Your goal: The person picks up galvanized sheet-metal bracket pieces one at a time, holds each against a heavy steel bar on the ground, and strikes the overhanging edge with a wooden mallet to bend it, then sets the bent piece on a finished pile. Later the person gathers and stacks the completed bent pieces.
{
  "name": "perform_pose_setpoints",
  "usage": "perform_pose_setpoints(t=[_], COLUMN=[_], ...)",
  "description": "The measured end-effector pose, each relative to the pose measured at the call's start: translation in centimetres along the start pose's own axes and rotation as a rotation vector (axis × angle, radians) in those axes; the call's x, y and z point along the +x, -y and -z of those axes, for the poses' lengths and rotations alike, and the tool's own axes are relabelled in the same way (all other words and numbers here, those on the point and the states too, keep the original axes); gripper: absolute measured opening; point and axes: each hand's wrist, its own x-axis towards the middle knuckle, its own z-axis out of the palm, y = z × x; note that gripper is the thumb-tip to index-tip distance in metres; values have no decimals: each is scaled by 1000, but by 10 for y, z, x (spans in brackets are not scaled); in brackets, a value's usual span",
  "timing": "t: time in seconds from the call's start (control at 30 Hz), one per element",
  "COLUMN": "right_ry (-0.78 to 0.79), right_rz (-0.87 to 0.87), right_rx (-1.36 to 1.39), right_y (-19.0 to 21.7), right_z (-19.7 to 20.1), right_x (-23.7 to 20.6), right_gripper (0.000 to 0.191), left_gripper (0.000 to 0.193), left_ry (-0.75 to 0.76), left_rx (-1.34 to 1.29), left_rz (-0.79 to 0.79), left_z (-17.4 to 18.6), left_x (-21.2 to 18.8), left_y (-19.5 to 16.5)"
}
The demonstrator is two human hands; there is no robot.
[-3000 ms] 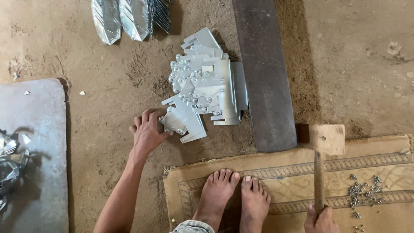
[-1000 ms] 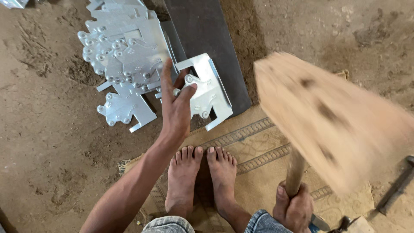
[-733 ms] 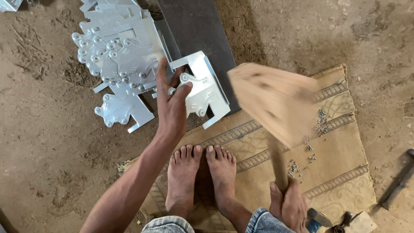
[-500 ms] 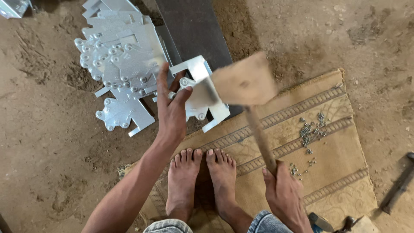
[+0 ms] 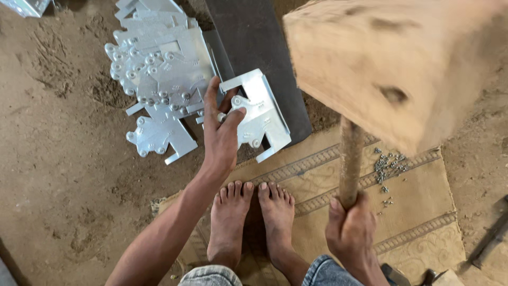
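My left hand [image 5: 221, 132] presses on the left edge of a shiny metal bracket plate [image 5: 259, 114] that lies across the near end of a dark steel slab [image 5: 253, 42]. My right hand [image 5: 350, 233] grips the wooden handle of a big wooden mallet [image 5: 402, 63], whose head is raised close to the camera at the upper right, blurred. My two bare feet [image 5: 248, 222] rest on a tan patterned mat [image 5: 418, 212].
A pile of similar metal plates [image 5: 159, 74] lies on the dirt floor left of the slab. Several small rivets [image 5: 389, 164] are scattered on the mat at the right. A dark tool [image 5: 489, 243] lies at the right edge.
The mallet came down onto the plate half a second ago and has swung back up toward the camera. My left hand stays on the plate.
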Motion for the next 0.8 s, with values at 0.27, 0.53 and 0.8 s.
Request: perform_pose_setpoints(t=[0.27, 0.53, 0.8], right_ry=[3, 116, 115], right_rz=[-77, -132, -210], right_rx=[-6, -114, -180], right_y=[19, -18, -35], right_z=[11, -5, -7], right_x=[-9, -42, -66], right_gripper=[32, 32, 36], left_gripper=[82, 82, 83], left_ry=[8, 15, 8], left_rx=[12, -28, -18], left_rz=[-61, 6, 3], left_z=[1, -1, -2], left_x=[0, 0, -4], left_y=[2, 0, -5])
